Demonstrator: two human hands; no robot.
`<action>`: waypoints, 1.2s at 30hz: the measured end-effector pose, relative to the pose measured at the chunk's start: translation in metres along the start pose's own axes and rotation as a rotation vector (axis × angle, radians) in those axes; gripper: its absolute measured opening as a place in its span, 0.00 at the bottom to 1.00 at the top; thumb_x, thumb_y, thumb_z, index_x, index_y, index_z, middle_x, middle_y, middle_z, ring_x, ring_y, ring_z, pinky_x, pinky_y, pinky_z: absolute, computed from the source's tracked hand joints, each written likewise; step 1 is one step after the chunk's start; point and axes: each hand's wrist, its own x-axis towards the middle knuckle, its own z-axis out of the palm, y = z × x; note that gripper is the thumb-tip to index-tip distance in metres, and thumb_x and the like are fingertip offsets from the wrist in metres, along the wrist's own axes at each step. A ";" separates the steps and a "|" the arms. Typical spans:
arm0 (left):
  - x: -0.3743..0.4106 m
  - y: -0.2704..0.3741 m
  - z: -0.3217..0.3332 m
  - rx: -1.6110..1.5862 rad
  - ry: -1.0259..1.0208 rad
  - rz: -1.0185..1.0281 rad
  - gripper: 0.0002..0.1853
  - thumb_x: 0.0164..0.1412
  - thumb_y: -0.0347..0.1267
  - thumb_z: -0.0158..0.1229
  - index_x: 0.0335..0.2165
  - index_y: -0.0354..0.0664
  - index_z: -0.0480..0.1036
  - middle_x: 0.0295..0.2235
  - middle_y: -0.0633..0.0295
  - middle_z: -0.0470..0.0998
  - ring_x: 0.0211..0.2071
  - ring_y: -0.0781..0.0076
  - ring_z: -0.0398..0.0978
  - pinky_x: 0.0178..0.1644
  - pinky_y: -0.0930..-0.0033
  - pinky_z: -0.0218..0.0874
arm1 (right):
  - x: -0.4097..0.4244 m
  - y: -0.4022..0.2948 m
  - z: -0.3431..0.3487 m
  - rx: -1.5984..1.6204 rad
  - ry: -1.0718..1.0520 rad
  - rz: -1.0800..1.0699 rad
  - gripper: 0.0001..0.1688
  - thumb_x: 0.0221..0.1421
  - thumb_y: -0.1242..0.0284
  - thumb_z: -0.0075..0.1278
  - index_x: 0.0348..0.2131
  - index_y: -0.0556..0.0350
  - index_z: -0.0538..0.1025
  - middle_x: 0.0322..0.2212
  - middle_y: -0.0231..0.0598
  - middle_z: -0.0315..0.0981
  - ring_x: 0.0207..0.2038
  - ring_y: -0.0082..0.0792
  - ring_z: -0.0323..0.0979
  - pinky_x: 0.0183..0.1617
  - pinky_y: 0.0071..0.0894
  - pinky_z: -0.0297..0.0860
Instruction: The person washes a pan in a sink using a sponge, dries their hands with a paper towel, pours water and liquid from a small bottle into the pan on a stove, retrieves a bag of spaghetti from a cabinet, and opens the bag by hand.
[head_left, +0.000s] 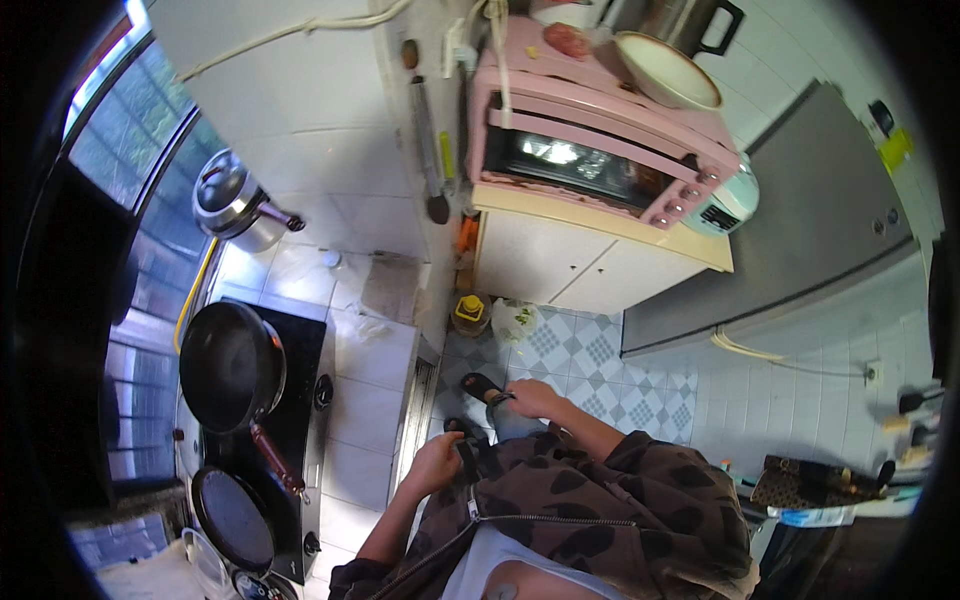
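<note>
My left hand is closed on a dark strap or edge at the front of the brown, dark-spotted zip jacket. Farther forward and to the right, my right hand grips the end of a small dark item, too small to identify. The jacket hangs unzipped at the bottom, with its metal zipper near my left hand. The hands are apart, above my legs and dark sandals. The fingertips of both hands are partly hidden.
At left, a black frying pan and a flat pan rest on the cooktop; a pressure cooker stands behind. Ahead, a pink oven tops a white cabinet. A yellow-capped container and plastic bag sit on the floor.
</note>
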 end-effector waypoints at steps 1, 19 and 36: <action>0.007 -0.001 0.008 0.037 0.053 0.096 0.18 0.49 0.28 0.50 0.42 0.38 0.70 0.21 0.54 0.74 0.26 0.55 0.73 0.32 0.59 0.63 | -0.010 0.018 -0.002 0.020 0.037 0.060 0.19 0.44 0.65 0.47 0.36 0.57 0.72 0.33 0.50 0.72 0.36 0.51 0.71 0.39 0.46 0.67; 0.122 0.166 0.166 0.405 0.112 -0.226 0.20 0.51 0.38 0.54 0.43 0.44 0.69 0.38 0.53 0.74 0.45 0.52 0.68 0.55 0.41 0.44 | 0.036 0.307 -0.120 0.906 0.449 0.196 0.43 0.49 0.65 0.49 0.59 0.52 0.48 0.40 0.44 0.70 0.34 0.34 0.71 0.30 0.33 0.69; 0.112 0.224 0.233 0.352 0.193 -0.418 0.22 0.54 0.42 0.51 0.45 0.44 0.67 0.38 0.52 0.73 0.44 0.54 0.68 0.53 0.45 0.48 | 0.124 0.349 -0.146 0.811 0.860 0.118 0.26 0.46 0.73 0.48 0.47 0.57 0.64 0.43 0.49 0.65 0.44 0.48 0.65 0.45 0.44 0.62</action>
